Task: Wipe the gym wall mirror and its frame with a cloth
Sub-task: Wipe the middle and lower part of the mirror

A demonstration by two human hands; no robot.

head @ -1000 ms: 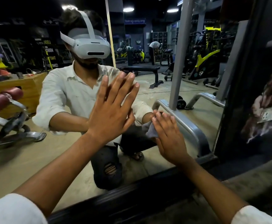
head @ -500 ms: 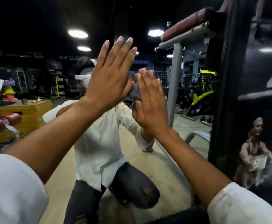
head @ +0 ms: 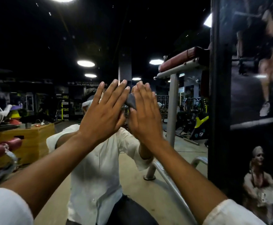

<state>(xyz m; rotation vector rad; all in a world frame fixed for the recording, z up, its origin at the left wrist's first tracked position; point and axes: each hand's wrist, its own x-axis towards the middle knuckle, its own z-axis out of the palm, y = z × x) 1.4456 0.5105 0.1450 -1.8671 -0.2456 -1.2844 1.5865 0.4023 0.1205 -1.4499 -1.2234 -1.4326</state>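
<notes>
Dark gym space fills the wall mirror (head: 35,46), which faces the person squarely: round ceiling lights (head: 85,63), a wooden box (head: 27,138) at lower left, a maroon bench pad (head: 181,60) on a grey upright post (head: 172,111), and a yellow-and-black exercise machine (head: 200,124) all appear as reflections in the glass. The black frame (head: 220,95) runs vertically along the right edge of the glass, its long axis top to bottom. Immediately right of the frame, a dark wall poster (head: 262,111) shows printed athletes. The cloth (head: 130,101) is grey and bunched, and sits high at the centre of the glass, between the two hands. Only a small fold shows, slanting from upper left to lower right; the remainder lies hidden under the right palm, so its full long axis cannot be determined. The right hand (head: 145,117) covers the cloth with fingers straight and held together, pointing upward with a slight lean to the left, and presses the cloth flat toward the glass without curling round it. The left hand (head: 103,111) is beside it on the left, palm turned to the glass, fingers straight and slightly spread, pointing up and a little to the right; it holds nothing, and contact with the glass cannot be confirmed. The two hands nearly meet at the thumbs. Both forearms rise from the lower corners, each ending in a white sleeve (head: 6,207). Below the hands, the reflected person wears a white shirt (head: 96,168).
</notes>
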